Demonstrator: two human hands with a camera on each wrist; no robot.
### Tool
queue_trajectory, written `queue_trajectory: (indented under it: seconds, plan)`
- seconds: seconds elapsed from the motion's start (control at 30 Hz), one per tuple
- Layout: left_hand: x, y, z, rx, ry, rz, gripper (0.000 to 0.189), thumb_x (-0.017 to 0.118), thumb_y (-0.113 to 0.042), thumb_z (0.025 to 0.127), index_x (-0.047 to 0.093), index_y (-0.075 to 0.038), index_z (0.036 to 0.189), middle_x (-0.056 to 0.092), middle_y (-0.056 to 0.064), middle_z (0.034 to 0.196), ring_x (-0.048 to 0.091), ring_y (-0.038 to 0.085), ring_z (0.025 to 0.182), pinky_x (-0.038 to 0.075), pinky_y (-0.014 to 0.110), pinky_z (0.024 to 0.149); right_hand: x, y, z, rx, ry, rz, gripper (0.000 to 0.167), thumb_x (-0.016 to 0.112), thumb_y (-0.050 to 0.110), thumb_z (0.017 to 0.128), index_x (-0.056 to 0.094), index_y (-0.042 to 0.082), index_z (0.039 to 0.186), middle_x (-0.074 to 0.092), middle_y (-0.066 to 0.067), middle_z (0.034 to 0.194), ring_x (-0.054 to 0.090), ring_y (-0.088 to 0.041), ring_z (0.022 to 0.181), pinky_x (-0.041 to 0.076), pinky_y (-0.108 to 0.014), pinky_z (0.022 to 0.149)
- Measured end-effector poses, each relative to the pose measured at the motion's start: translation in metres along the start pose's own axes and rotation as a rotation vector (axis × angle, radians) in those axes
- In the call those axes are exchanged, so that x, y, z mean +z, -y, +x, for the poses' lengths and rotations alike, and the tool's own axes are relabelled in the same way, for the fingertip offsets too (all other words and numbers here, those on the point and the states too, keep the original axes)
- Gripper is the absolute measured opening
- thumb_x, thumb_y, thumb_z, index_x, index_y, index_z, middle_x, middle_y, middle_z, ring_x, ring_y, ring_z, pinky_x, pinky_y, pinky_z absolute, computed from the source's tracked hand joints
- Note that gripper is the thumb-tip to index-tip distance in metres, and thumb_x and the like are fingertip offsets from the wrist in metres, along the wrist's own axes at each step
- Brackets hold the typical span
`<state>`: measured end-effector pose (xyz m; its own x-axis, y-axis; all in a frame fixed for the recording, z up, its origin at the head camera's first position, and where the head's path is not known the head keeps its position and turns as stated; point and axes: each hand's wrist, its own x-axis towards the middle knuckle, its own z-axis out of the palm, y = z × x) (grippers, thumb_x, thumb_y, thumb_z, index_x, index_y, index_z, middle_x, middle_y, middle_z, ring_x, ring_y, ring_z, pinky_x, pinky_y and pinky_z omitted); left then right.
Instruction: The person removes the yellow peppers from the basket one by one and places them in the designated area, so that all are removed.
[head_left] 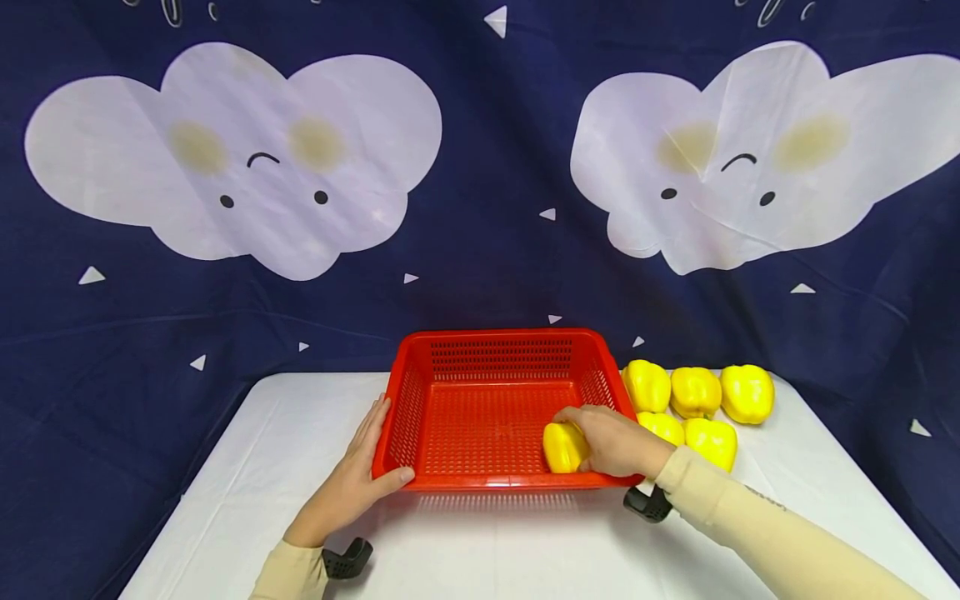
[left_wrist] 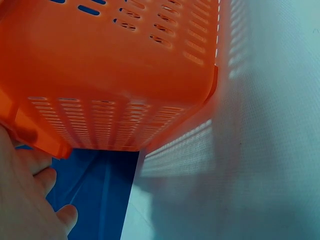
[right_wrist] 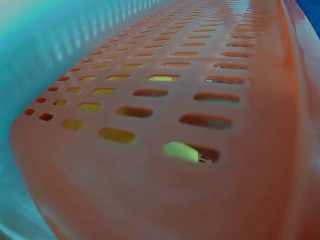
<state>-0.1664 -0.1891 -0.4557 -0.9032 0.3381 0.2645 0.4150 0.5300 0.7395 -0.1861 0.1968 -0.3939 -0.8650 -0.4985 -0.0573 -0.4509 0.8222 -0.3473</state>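
A red plastic basket (head_left: 502,482) with slotted walls stands on the white table. At its left front corner, my left hand (head_left: 360,483) rests with the thumb on the rim and the fingers fairly straight along the outer left side. In the left wrist view, fingers (left_wrist: 45,180) show beside the basket's rim (left_wrist: 40,137). My right hand (head_left: 615,437) reaches over the right front corner and grips a yellow bell pepper (head_left: 564,447) low inside the basket. The right wrist view shows the basket's slotted wall (right_wrist: 150,185) with yellow behind some slots; the hand is hidden there.
Several more yellow bell peppers (head_left: 695,392) are grouped on the table (head_left: 480,550) just right of the basket, partly behind my right forearm. A dark blue cloth (head_left: 502,208) with white clouds hangs behind the table's far edge.
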Motion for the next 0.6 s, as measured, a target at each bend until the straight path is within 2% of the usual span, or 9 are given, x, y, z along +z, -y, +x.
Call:
queue_trajectory:
  seconds: [0.17,0.37,0.6]
  plan:
    - [-0.0001,-0.0008,-0.0004,0.007,0.001,-0.005,0.104,0.076,-0.031,0.088,0.005,-0.015,0.163,0.000,0.005,0.169,0.005,0.036,0.153,0.017,0.075,0.110,0.0007,-0.0009,-0.0001,0.002,-0.029,0.000,0.064,0.090,0.005,0.070,0.061,0.003,0.128,0.066,-0.010,0.118,0.060,-0.030,0.106,0.050,-0.050,0.098]
    - [0.0003,-0.0007,-0.0006,0.010,0.002,-0.009,0.104,0.076,-0.030,0.088,0.004,-0.015,0.163,0.000,0.004,0.169,0.004,0.036,0.153,0.017,0.075,0.110,0.0019,-0.0054,-0.0027,-0.013,-0.119,0.019,0.069,0.089,0.012,0.069,0.061,0.005,0.132,0.066,-0.007,0.121,0.060,-0.027,0.106,0.052,-0.048,0.094]
    - [-0.0004,-0.0016,-0.0003,0.001,0.002,-0.009,0.104,0.076,-0.031,0.088,0.004,-0.016,0.163,0.000,0.005,0.169,0.005,0.036,0.153,0.017,0.075,0.110,-0.0075,-0.0037,-0.0094,-0.035,-0.170,0.082,0.072,0.084,0.015,0.068,0.060,0.009,0.135,0.065,-0.006,0.125,0.059,-0.026,0.108,0.052,-0.048,0.094]
